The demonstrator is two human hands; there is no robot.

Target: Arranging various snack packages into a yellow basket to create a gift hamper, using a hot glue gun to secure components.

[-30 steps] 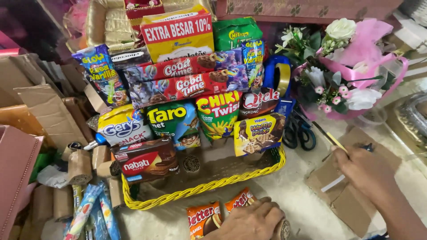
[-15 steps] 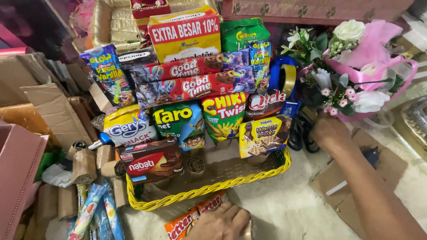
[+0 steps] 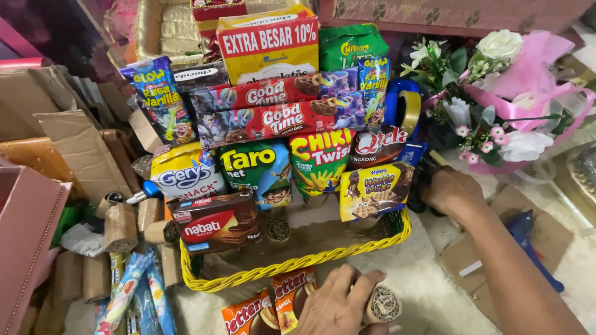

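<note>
Already the yellow basket [image 3: 298,267] at centre stood mostly packed with snacks, its front bare, while the left hand [image 3: 338,304] gripped a cardboard roll [image 3: 382,304] and the right hand [image 3: 453,192], grip unclear, touched scissors [image 3: 425,186].
</note>
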